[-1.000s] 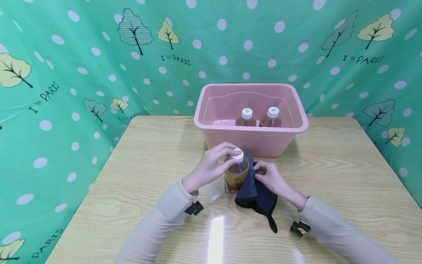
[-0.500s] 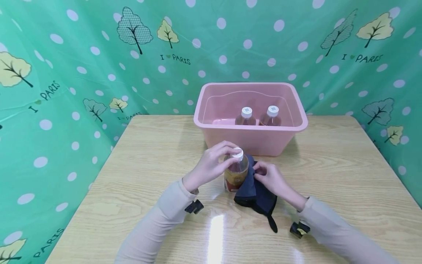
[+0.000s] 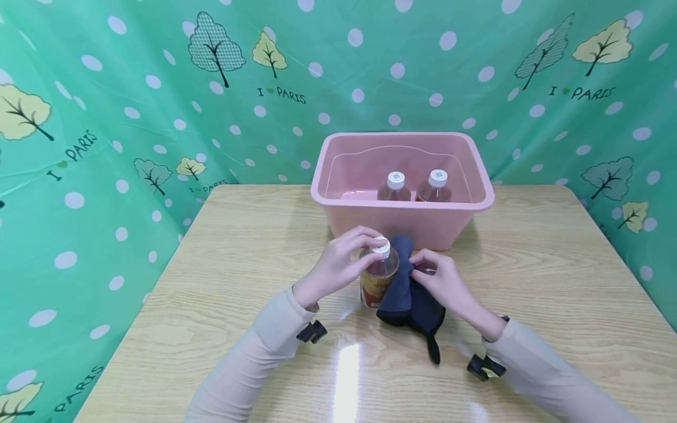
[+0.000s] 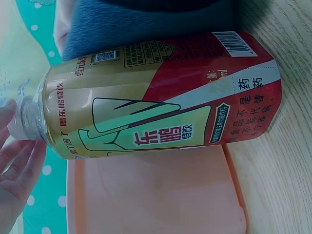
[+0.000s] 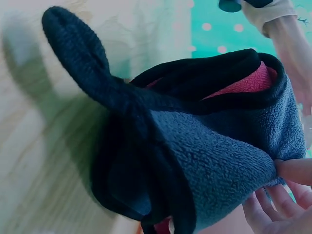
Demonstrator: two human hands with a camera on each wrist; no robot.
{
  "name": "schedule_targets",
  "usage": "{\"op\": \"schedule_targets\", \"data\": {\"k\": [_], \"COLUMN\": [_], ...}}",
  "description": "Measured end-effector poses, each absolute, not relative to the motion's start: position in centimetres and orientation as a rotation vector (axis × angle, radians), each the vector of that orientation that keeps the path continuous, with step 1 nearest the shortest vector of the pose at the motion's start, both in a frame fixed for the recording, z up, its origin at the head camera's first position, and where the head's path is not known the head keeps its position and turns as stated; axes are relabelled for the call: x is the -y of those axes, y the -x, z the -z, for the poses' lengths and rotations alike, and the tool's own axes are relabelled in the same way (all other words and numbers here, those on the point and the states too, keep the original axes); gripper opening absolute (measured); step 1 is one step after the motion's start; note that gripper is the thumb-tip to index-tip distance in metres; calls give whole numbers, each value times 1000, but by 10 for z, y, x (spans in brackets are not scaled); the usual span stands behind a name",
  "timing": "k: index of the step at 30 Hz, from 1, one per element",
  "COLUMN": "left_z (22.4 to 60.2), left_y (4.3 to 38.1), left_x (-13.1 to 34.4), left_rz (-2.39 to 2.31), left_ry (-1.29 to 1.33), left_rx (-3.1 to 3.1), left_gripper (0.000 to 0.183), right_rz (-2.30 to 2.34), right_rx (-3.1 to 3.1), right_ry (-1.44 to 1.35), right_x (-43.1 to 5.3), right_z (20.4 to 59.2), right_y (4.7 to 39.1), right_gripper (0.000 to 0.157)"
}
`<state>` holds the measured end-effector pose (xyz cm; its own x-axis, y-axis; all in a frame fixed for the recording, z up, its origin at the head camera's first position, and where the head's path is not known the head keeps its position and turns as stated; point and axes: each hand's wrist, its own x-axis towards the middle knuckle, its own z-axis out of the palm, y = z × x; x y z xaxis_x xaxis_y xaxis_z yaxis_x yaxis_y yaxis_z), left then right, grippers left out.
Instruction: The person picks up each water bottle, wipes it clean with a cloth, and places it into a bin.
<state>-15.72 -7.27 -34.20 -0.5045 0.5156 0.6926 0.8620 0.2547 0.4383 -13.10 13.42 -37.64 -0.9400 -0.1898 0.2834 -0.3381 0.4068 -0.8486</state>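
My left hand [image 3: 344,261] grips the white cap and neck of a drink bottle [image 3: 375,289] that stands upright on the table. The left wrist view shows the bottle's gold and red label [image 4: 146,112] in full. My right hand [image 3: 443,279] pinches a dark blue cleaning cloth [image 3: 398,296] between thumb and fingers, and the cloth hangs along the bottle's right side. Up close in the right wrist view, the folded cloth [image 5: 214,161] has a black edging, a hanging loop and a pinkish-red inner face.
A pink plastic bin [image 3: 386,220] stands right behind the bottle and cloth. Inside it are a white-capped bottle [image 3: 395,187] and another white-capped bottle [image 3: 438,184] to its right. Wooden tabletop [image 3: 254,247] extends to both sides, with a green patterned curtain [image 3: 296,70] behind and at the sides.
My right hand has moved slightly up and right with the cloth, whose top now reaches higher beside the bottle and whose loop has risen a little. The left hand and bottle stay put.
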Motion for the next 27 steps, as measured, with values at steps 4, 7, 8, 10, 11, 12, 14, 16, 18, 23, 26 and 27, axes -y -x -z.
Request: {"op": "schedule_targets", "data": {"k": [4, 7, 8, 10, 11, 12, 14, 16, 18, 23, 26, 27], "left_z": [342, 343, 343, 343, 343, 343, 343, 342, 342, 342, 342, 342], "left_y": [157, 158, 158, 158, 158, 158, 158, 157, 157, 158, 158, 158], "left_x": [73, 73, 73, 73, 73, 73, 73, 73, 73, 73, 73, 73], "left_rz": [1143, 1142, 1141, 1141, 1140, 1141, 1141, 1139, 1138, 1137, 1137, 1137], "left_ry": [1253, 1253, 1253, 1253, 1254, 1255, 1255, 1253, 1251, 1253, 1254, 1253], "left_rx": [2126, 2123, 2122, 2119, 2117, 2116, 2117, 2119, 2122, 2122, 2119, 2118], "left_gripper": [19, 19, 19, 19, 19, 19, 19, 19, 19, 19, 19, 19], "right_rz": [-1595, -1610, -1605, -1599, -1597, -1593, -1599, -1603, -1605, -1609, -1609, -1614], "right_rx": [2463, 2439, 2436, 2431, 2431, 2434, 2444, 2456, 2472, 2505, 2517, 2519], "right_ry": [-475, -472, -471, -470, -469, -468, -455, -443, -432, -418, -422, -421], "right_x": [-134, -133, -133, -133, -133, -134, -133, -134, -134, -135, -135, -135], "right_z": [370, 366, 365, 364, 364, 364, 363, 363, 363, 364, 364, 364], "right_y": [129, 129, 129, 129, 129, 129, 130, 130, 131, 133, 134, 134], "right_gripper": [14, 15, 15, 14, 14, 14, 14, 13, 13, 13, 13, 13]}}
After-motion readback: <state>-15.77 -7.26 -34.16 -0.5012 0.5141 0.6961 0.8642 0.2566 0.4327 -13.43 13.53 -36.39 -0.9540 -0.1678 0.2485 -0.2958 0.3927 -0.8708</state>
